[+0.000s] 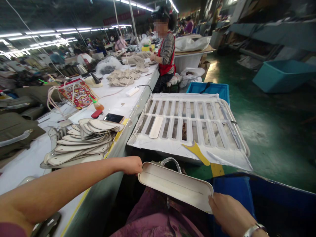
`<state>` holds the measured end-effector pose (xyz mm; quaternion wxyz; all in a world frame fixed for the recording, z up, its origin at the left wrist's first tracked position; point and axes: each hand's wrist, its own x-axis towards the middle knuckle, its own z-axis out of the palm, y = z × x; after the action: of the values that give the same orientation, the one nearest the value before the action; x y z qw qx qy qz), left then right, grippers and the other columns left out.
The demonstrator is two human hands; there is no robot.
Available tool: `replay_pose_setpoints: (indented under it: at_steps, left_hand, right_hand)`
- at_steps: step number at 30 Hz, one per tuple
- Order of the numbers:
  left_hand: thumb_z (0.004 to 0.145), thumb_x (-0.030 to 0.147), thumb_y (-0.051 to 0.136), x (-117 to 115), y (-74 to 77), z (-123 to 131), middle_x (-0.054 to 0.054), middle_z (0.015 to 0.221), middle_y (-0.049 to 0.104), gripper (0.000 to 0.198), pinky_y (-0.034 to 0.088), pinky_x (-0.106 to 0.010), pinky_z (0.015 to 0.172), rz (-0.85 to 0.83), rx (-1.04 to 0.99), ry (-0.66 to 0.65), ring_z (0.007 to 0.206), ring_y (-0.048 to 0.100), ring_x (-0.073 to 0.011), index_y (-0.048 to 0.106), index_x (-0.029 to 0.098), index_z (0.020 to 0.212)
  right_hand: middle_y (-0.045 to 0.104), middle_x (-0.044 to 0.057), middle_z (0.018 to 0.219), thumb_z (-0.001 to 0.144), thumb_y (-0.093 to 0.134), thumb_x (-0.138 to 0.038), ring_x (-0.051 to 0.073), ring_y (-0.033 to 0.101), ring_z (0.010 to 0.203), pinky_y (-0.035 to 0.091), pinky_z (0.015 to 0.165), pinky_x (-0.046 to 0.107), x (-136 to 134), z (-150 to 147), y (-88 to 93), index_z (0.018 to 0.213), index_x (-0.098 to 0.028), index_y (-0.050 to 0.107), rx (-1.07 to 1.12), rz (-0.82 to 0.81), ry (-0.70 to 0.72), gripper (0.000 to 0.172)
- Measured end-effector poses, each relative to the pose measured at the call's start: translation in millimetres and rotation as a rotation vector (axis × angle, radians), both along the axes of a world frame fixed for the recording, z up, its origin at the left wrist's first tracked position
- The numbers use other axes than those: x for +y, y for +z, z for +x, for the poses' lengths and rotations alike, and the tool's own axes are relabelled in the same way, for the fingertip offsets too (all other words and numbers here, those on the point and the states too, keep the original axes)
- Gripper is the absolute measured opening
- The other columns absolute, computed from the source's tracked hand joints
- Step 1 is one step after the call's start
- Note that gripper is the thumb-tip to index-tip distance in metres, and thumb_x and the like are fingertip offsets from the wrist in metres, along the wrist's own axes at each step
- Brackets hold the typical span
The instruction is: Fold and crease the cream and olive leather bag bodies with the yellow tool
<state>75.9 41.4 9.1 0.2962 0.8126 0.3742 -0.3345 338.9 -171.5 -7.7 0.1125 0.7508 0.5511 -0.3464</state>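
L hand (133, 165) & R hand (225, 210) tight on cream panel (175, 186), opp. ends (red bag (81, 94), print blurred).

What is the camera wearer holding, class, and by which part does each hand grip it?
A long cream panel with rounded corners: the left hand grips one short end, the right hand the opposite short end.

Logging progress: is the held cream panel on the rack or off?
Off: left hand and right hand hold the cream panel apart from the rack.
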Motion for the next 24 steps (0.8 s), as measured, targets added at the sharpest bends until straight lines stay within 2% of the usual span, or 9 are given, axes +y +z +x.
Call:
replay_pose_setpoints:
  at_steps: [4,7,9,11,15,18,21,23,24]
  left_hand:
    - [0.069,0.025,0.040,-0.5,-5.1,-5.5,0.002,0.038,0.041,0.024,0.035,-0.022,0.044,-0.008,-0.030,0.033,0.040,0.044,-0.0121,0.054,0.016,0.052]
    - [0.069,0.026,0.041,-0.6,-8.5,-8.7,0.002,0.039,0.042,0.024,0.036,-0.022,0.045,-0.013,-0.058,0.046,0.041,0.046,-0.0127,0.054,0.016,0.052]
    - [0.068,0.026,0.042,-0.2,-9.0,-9.4,0.001,0.039,0.043,0.023,0.038,-0.023,0.046,-0.021,-0.066,0.055,0.042,0.046,-0.0134,0.054,0.016,0.052]
    - [0.067,0.025,0.042,0.9,-8.0,-9.4,0.000,0.040,0.043,0.022,0.039,-0.025,0.046,-0.032,-0.058,0.071,0.040,0.046,-0.0139,0.055,0.016,0.051]
    - [0.065,0.025,0.043,5.5,-4.5,-8.0,0.000,0.039,0.043,0.019,0.039,-0.027,0.042,-0.063,-0.011,0.125,0.036,0.044,-0.0148,0.054,0.015,0.053]
    - [0.065,0.026,0.042,6.4,-1.1,-4.7,0.001,0.038,0.042,0.019,0.037,-0.027,0.040,-0.106,-0.001,0.128,0.035,0.043,-0.0155,0.053,0.017,0.053]
    - [0.065,0.026,0.040,2.0,-0.8,-2.8,0.001,0.041,0.041,0.019,0.035,-0.026,0.043,-0.133,-0.060,0.064,0.039,0.042,-0.0150,0.048,0.018,0.050]
    - [0.068,0.028,0.036,0.9,-8.1,-5.8,0.001,0.045,0.040,0.023,0.032,-0.025,0.045,-0.142,-0.132,0.024,0.043,0.041,-0.0140,0.044,0.018,0.048]
    - [0.067,0.028,0.036,1.6,-14.4,-8.4,0.001,0.045,0.038,0.024,0.031,-0.025,0.046,-0.133,-0.154,0.048,0.044,0.038,-0.0131,0.042,0.018,0.047]
  right_hand:
    - [0.064,0.012,0.077,0.086,0.039,-0.049,0.028,0.063,0.075,0.043,0.066,0.037,16.3,-6.2,22.8,0.081,-0.016,0.061,-0.146,0.167,-0.096,0.040]
    - [0.061,0.010,0.096,0.084,0.050,-0.038,0.023,0.059,0.090,0.043,0.078,0.033,54.6,-38.5,32.9,0.101,-0.019,0.058,-0.088,0.490,0.119,0.027]
    - [0.059,0.007,0.102,0.084,0.052,-0.035,0.021,0.056,0.096,0.042,0.083,0.031,86.4,-67.7,29.0,0.109,-0.021,0.055,0.045,0.608,0.336,0.029]
    - [0.060,0.007,0.101,0.085,0.051,-0.032,0.021,0.057,0.094,0.044,0.079,0.031,115.6,-93.9,18.3,0.109,-0.021,0.055,0.090,0.625,0.465,0.027]
    - [0.063,0.010,0.090,0.086,0.040,-0.016,0.020,0.061,0.083,0.045,0.069,0.029,152.4,-123.3,-4.5,0.092,-0.013,0.061,0.119,0.543,0.603,0.022]
    - [0.064,0.012,0.087,0.084,0.041,-0.012,0.021,0.061,0.083,0.045,0.068,0.030,158.9,-127.7,-7.3,0.088,-0.010,0.063,0.133,0.530,0.616,0.022]
    - [0.065,0.008,0.092,0.088,0.041,-0.025,0.020,0.060,0.086,0.045,0.068,0.028,147.7,-111.3,4.3,0.092,-0.014,0.062,0.145,0.493,0.613,0.025]
    - [0.064,0.006,0.100,0.089,0.040,-0.042,0.019,0.059,0.091,0.044,0.071,0.026,129.5,-83.8,14.5,0.103,-0.018,0.058,0.192,0.542,0.515,0.034]
    - [0.063,0.005,0.103,0.089,0.038,-0.048,0.019,0.058,0.093,0.043,0.073,0.026,116.5,-66.1,19.3,0.108,-0.019,0.055,0.188,0.589,0.395,0.039]
